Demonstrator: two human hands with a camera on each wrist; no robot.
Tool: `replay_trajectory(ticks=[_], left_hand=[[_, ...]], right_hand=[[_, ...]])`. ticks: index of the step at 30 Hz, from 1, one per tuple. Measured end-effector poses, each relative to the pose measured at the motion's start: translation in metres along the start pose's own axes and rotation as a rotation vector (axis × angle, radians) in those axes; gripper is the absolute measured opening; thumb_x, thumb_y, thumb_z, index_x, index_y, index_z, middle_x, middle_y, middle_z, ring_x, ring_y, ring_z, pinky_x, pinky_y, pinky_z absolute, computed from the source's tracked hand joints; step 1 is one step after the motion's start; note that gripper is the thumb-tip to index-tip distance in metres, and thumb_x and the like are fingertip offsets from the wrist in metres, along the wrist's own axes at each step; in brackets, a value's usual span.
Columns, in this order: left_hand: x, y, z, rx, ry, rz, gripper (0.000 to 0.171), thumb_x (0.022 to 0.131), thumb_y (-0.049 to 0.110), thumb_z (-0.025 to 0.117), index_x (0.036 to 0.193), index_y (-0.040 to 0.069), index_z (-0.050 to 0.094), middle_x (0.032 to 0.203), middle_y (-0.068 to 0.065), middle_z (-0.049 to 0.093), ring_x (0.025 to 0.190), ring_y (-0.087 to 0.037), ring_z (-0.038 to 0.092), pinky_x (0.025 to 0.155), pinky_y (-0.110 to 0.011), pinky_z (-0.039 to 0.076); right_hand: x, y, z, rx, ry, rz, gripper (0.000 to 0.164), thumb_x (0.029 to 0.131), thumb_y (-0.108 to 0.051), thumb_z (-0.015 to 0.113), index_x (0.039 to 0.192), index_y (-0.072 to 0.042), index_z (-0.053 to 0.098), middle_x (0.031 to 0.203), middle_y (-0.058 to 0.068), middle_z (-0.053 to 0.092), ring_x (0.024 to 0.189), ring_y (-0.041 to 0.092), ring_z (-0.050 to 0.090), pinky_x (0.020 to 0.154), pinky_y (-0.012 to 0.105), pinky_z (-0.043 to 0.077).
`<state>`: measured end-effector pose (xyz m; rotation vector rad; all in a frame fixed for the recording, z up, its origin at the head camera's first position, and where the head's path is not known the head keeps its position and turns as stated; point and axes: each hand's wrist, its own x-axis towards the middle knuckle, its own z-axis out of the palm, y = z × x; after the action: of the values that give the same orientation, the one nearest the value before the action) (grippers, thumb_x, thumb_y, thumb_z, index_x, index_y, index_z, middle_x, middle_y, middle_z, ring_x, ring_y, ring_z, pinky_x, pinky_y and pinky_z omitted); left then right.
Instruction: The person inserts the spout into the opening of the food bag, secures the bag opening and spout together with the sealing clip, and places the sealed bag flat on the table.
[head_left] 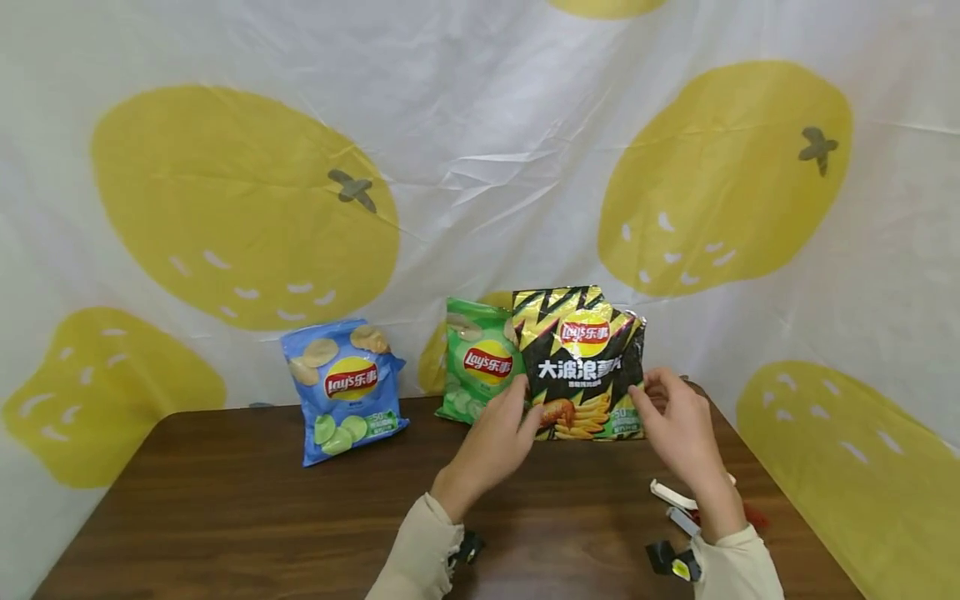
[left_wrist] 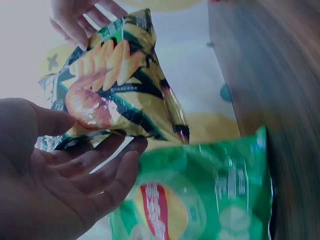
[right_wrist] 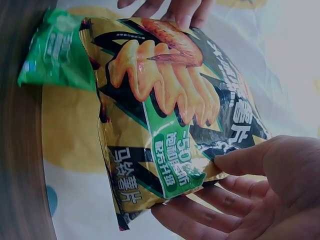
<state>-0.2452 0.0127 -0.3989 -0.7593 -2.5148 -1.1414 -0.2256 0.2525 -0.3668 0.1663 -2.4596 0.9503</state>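
Observation:
A black and gold bag of potato chips [head_left: 581, 358] is held upright between both hands at the table's back right. My left hand [head_left: 497, 446] grips its left edge, the thumb on the front and the fingers behind, as the left wrist view shows. On the opposite edge my right hand [head_left: 678, 425] pinches it the same way, thumb [right_wrist: 245, 160] in front. A green bag of chips [head_left: 480, 358] stands just left of it, partly covered by the black bag in the head view. Farther left, a blue bag of chips [head_left: 348, 392] leans back near the cloth.
Behind the brown wooden table [head_left: 247, 500] hangs a white cloth [head_left: 480, 150] printed with yellow fruit. Near my right forearm lie a white strip-like object [head_left: 672, 495] and some small items, partly hidden by the wrist.

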Motion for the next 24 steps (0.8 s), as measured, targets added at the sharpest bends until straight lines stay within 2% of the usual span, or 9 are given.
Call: replay_trajectory(ticks=[3, 9, 17, 24], left_hand=[[-0.010, -0.008, -0.012, 0.050, 0.025, -0.020, 0.023, 0.105, 0.023, 0.050, 0.121, 0.006, 0.051, 0.086, -0.003, 0.058, 0.077, -0.016, 0.056, 0.065, -0.032, 0.046], [-0.038, -0.025, -0.024, 0.111, 0.059, -0.045, 0.017, 0.103, 0.023, 0.057, 0.105, 0.007, 0.051, 0.069, 0.001, 0.047, 0.063, -0.014, 0.050, 0.055, -0.029, 0.040], [-0.081, -0.050, -0.043, 0.167, 0.169, -0.056, 0.017, 0.097, 0.019, 0.066, 0.100, 0.010, 0.052, 0.069, 0.006, 0.050, 0.063, -0.011, 0.053, 0.055, -0.027, 0.040], [-0.118, -0.058, -0.061, 0.233, 0.188, -0.070, 0.019, 0.093, 0.017, 0.070, 0.093, 0.012, 0.051, 0.068, 0.009, 0.048, 0.060, -0.009, 0.051, 0.053, -0.025, 0.039]], right_hand=[[-0.001, -0.009, 0.011, 0.025, -0.063, -0.010, 0.015, 0.098, -0.014, 0.062, 0.104, 0.001, 0.060, 0.098, 0.019, 0.069, 0.092, 0.033, 0.068, 0.081, 0.050, 0.055], [-0.006, -0.021, 0.032, 0.059, -0.160, -0.052, 0.008, 0.096, -0.009, 0.065, 0.100, -0.003, 0.061, 0.091, 0.010, 0.069, 0.084, 0.023, 0.068, 0.075, 0.041, 0.055], [-0.016, -0.042, 0.066, 0.147, -0.299, -0.150, 0.009, 0.096, -0.007, 0.065, 0.092, -0.008, 0.057, 0.083, 0.003, 0.067, 0.075, 0.013, 0.064, 0.067, 0.030, 0.051], [-0.033, -0.053, 0.085, 0.231, -0.403, -0.210, 0.013, 0.094, -0.005, 0.067, 0.090, -0.010, 0.056, 0.078, 0.000, 0.065, 0.072, 0.011, 0.063, 0.063, 0.026, 0.050]])
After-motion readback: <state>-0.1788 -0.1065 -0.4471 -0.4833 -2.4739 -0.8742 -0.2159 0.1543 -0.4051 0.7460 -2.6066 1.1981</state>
